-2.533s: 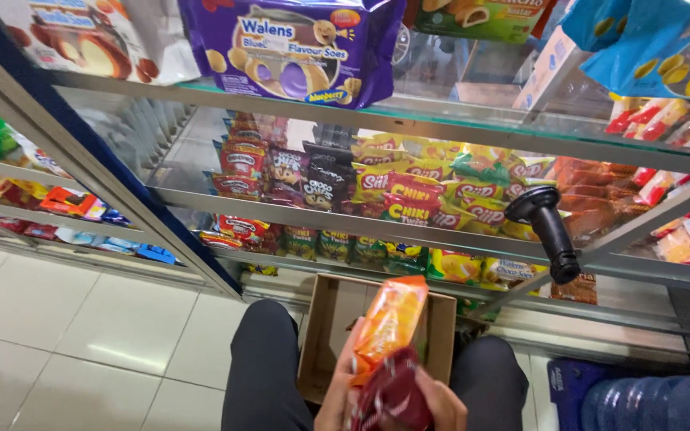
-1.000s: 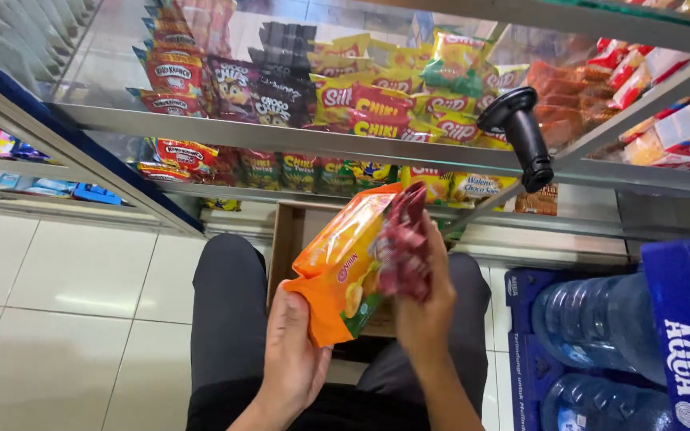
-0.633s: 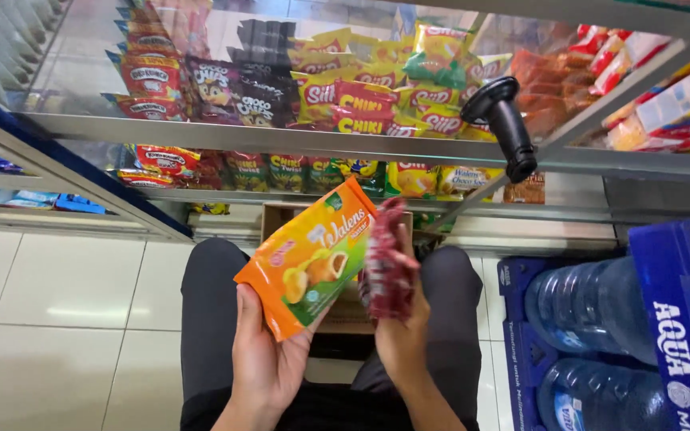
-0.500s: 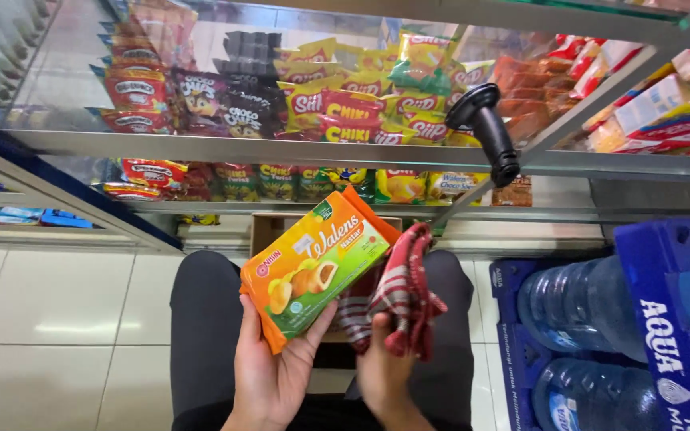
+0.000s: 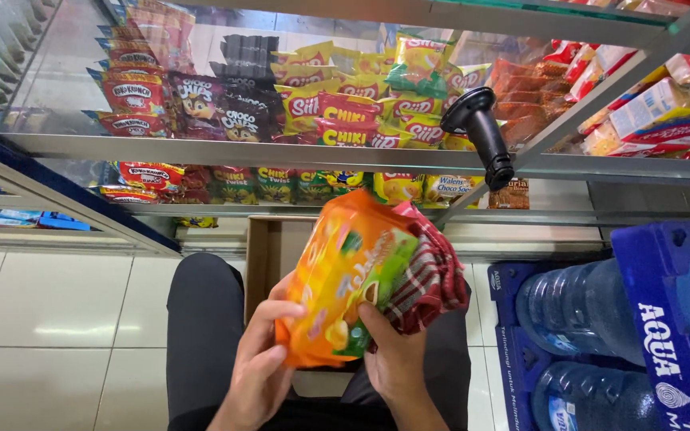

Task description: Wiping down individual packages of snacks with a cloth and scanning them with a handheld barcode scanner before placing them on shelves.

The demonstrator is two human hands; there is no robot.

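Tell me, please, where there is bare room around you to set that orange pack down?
The white floor tiles left of your leg lie bare, bordered by the blue shelf edge. The open box under the orange pack shows bare wall. Crowded: the glass shelves packed with snacks, and the water crates on the right.

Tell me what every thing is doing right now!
Orange snack pack: sealed, tilted, held in both hands.
Left hand: fingers on the pack's left side.
Right hand: grips pack and cloth.
Red checked cloth: bunched behind the pack.
Cardboard box: open, on the floor.
Water jugs: lying in blue crates.
Shelf snacks: stacked, sealed.
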